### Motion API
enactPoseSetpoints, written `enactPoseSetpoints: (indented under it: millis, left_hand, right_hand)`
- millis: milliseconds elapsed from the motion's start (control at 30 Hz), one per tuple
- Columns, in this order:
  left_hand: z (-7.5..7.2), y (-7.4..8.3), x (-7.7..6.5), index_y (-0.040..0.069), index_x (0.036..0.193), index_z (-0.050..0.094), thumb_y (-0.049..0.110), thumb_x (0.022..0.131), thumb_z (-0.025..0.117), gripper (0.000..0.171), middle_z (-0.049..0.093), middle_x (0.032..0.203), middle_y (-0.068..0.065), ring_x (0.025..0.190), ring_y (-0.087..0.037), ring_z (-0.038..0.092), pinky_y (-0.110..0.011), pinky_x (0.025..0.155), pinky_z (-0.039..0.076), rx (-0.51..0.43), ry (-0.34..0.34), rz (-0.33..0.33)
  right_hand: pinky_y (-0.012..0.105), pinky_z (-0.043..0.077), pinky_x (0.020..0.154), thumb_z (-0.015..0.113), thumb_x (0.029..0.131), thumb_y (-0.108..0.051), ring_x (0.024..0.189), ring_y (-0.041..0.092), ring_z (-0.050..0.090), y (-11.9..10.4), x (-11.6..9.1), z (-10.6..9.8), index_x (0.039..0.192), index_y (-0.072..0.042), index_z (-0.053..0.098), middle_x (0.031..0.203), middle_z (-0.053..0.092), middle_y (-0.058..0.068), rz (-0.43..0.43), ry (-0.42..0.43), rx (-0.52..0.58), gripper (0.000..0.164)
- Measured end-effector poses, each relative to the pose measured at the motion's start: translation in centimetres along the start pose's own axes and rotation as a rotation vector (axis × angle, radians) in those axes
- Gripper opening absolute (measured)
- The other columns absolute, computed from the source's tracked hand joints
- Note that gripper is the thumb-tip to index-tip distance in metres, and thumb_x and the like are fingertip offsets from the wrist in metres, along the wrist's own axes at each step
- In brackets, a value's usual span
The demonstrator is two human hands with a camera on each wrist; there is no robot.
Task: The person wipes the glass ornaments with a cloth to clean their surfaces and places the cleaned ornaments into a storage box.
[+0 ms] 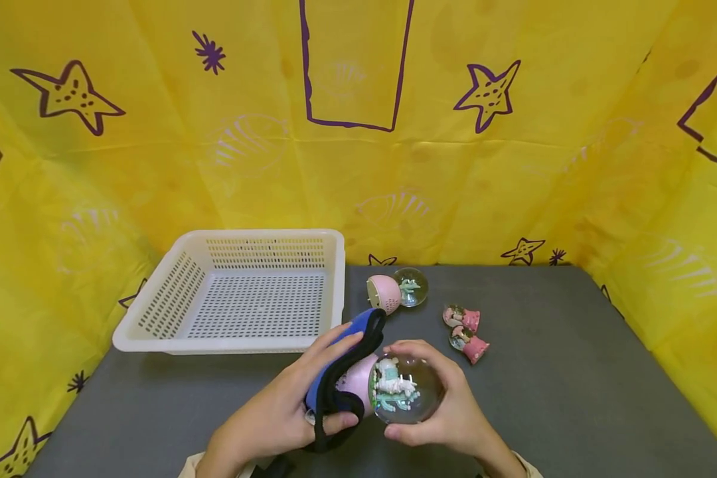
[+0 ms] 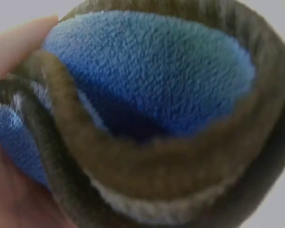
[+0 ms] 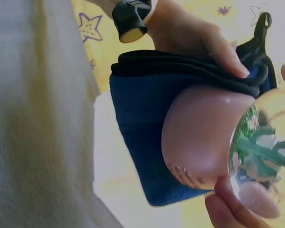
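A snow globe lies tipped on its side between the hands, its clear ball towards the right and its pink base towards the left. Inside the ball are a white animal figure and a green cactus. The left hand grips a blue cloth with black edging, folded against the base. Thumb and fingers of the right hand curl round the glass ball. In the right wrist view the cloth covers the far side of the base.
A white perforated plastic basket stands at the left on the dark grey table. Behind the hands lies another pink snow globe on its side. Two small pink snow globes lie to the right. Yellow patterned fabric surrounds the table.
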State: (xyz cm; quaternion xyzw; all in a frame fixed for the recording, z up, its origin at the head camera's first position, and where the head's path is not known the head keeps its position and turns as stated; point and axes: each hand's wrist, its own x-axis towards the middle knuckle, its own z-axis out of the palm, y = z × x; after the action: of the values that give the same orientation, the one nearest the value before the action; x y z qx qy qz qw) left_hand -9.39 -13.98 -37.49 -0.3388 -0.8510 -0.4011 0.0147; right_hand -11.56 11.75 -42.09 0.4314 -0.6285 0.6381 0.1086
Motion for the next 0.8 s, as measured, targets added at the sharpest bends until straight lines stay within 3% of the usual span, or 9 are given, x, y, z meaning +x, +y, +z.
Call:
enactPoseSetpoints:
  millis: [133, 300, 367, 467, 567, 667, 800]
  left_hand:
    - [0.2, -0.1, 0.1, 0.028, 0.150, 0.041, 0.037, 0.086, 0.077, 0.074, 0.030, 0.161, -0.001, 0.142, -0.030, 0.042, -0.047, 0.105, 0.048, 0.051, 0.047, 0.066]
    - [0.4, -1.0, 0.4, 0.028, 0.140, 0.054, 0.028, 0.087, 0.077, 0.058, 0.041, 0.154, -0.002, 0.137, -0.031, 0.048, -0.045, 0.104, 0.049, -0.001, 0.069, 0.088]
    - [0.4, -1.2, 0.5, 0.029, 0.139, 0.055, 0.027, 0.088, 0.076, 0.055, 0.044, 0.152, -0.001, 0.136, -0.030, 0.049, -0.045, 0.105, 0.048, -0.037, 0.068, 0.064]
    - [0.3, -1.6, 0.6, 0.030, 0.137, 0.055, 0.024, 0.089, 0.075, 0.052, 0.047, 0.149, 0.000, 0.131, -0.026, 0.053, -0.039, 0.102, 0.049, -0.147, 0.051, -0.008]
    - [0.1, -2.1, 0.7, 0.028, 0.138, 0.054, 0.020, 0.092, 0.071, 0.050, 0.053, 0.144, -0.001, 0.118, -0.018, 0.061, -0.031, 0.096, 0.052, -0.319, 0.012, -0.091]
    - [-0.1, -2.7, 0.8, 0.021, 0.142, 0.051, 0.015, 0.094, 0.067, 0.050, 0.060, 0.135, -0.008, 0.103, -0.013, 0.066, -0.028, 0.088, 0.055, -0.458, -0.034, -0.128]
    - [-0.2, -3.3, 0.8, 0.013, 0.144, 0.049, 0.015, 0.097, 0.062, 0.050, 0.058, 0.138, -0.015, 0.110, -0.013, 0.060, -0.026, 0.094, 0.051, -0.589, -0.044, -0.171]
  right_hand:
    - [0.025, 0.050, 0.100, 0.094, 0.059, -0.005, 0.120, 0.020, 0.056, -0.2, 0.0, 0.0, 0.132, 0.005, 0.049, 0.128, 0.058, 0.018, -0.011, -0.017, -0.041, 0.086]
    - [0.024, 0.050, 0.098, 0.095, 0.055, -0.007, 0.116, 0.019, 0.057, -0.5, 0.1, 0.5, 0.128, 0.004, 0.050, 0.125, 0.058, 0.015, -0.033, -0.040, -0.137, 0.087]
    - [0.024, 0.049, 0.099, 0.095, 0.054, -0.009, 0.116, 0.020, 0.057, -0.5, 0.3, 0.7, 0.125, 0.004, 0.052, 0.124, 0.059, 0.015, -0.076, -0.058, -0.182, 0.084]
    - [0.023, 0.047, 0.101, 0.094, 0.054, -0.011, 0.116, 0.021, 0.059, -0.6, 0.5, 1.0, 0.123, 0.001, 0.054, 0.125, 0.060, 0.015, -0.131, -0.101, -0.244, 0.081]
    - [0.023, 0.046, 0.103, 0.093, 0.054, -0.011, 0.118, 0.021, 0.059, -0.9, 0.5, 1.3, 0.123, -0.002, 0.056, 0.127, 0.061, 0.014, -0.166, -0.148, -0.284, 0.078]
    - [0.026, 0.047, 0.102, 0.092, 0.053, -0.008, 0.120, 0.022, 0.056, -1.1, 0.4, 1.3, 0.123, -0.005, 0.056, 0.129, 0.058, 0.014, -0.164, -0.186, -0.298, 0.078]
    - [0.028, 0.048, 0.099, 0.092, 0.049, -0.005, 0.118, 0.023, 0.051, -1.1, 0.1, 1.3, 0.124, -0.011, 0.058, 0.130, 0.047, 0.016, -0.111, -0.188, -0.315, 0.083]
